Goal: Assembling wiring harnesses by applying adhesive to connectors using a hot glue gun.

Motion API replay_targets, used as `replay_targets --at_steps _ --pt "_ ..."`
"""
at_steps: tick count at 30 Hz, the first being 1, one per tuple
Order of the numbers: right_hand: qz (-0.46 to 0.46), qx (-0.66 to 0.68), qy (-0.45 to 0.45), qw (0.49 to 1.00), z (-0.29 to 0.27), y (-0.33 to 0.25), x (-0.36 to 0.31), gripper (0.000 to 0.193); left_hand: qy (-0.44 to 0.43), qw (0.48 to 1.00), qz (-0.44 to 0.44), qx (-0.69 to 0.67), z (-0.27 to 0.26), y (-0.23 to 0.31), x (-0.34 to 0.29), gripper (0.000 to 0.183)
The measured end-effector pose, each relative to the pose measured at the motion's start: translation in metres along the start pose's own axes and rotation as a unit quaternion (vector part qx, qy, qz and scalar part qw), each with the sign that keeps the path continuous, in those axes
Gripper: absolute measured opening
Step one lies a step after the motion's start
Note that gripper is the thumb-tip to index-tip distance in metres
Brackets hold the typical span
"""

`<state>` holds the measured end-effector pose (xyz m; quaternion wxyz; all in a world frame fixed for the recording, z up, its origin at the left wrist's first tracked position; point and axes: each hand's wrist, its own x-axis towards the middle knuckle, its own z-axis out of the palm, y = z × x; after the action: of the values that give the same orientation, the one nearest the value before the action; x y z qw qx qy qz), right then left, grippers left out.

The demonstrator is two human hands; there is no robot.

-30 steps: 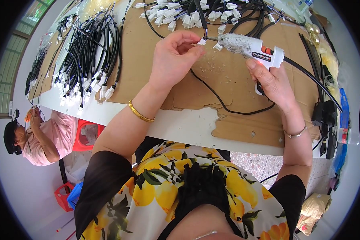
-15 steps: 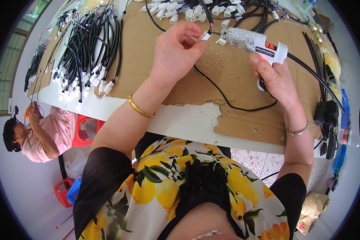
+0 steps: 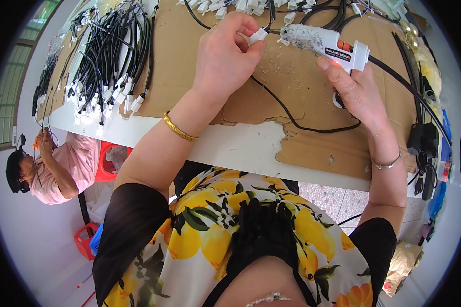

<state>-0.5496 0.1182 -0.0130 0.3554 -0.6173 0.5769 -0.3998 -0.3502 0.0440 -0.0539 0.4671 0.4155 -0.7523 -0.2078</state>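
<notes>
My left hand (image 3: 225,56) pinches a small white connector (image 3: 257,35) on the end of a black cable (image 3: 297,120), holding it above the brown cardboard sheet (image 3: 287,82). My right hand (image 3: 356,92) grips a white glue gun (image 3: 325,41) by its handle, finger on the trigger. The gun's nozzle points left and almost touches the connector. A gold bangle sits on my left wrist, a thin bracelet on my right.
A big bundle of black cables with white connectors (image 3: 107,61) lies at the left on the white table (image 3: 241,148). More white connectors (image 3: 225,6) lie at the far edge. Black plugs (image 3: 425,148) hang at the right. A person in pink (image 3: 51,169) sits lower left beside a red stool (image 3: 105,163).
Both hands with the connector and the glue gun have shifted slightly up and away from me. The nozzle has stayed close to the connector.
</notes>
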Motion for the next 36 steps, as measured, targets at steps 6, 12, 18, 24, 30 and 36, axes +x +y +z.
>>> replay_targets --at_steps 6,12,18,24,30,36 --pt "-0.006 -0.013 0.002 1.0 -0.001 0.003 0.001 0.04 -0.005 1.0 0.001 -0.005 0.0 0.002 0.001 0.024" --pt "-0.025 -0.006 -0.002 1.0 -0.002 0.008 0.004 0.035 0.003 0.998 0.017 -0.059 0.002 -0.004 0.003 0.027" --pt "-0.003 0.006 -0.004 1.0 -0.004 0.007 0.003 0.032 -0.021 0.993 -0.037 -0.11 0.001 0.001 0.002 0.03" --pt "-0.025 0.007 0.024 0.999 0.0 0.01 0.002 0.034 -0.018 0.993 -0.037 -0.108 -0.001 -0.001 0.003 0.03" --pt "-0.006 -0.015 -0.002 1.0 -0.003 0.01 0.003 0.034 -0.015 0.992 -0.033 -0.122 0.002 -0.003 0.003 0.031" --pt "-0.024 -0.011 0.003 1.0 0.001 0.008 0.002 0.036 -0.019 0.991 -0.049 -0.121 0.002 -0.004 0.004 0.03"
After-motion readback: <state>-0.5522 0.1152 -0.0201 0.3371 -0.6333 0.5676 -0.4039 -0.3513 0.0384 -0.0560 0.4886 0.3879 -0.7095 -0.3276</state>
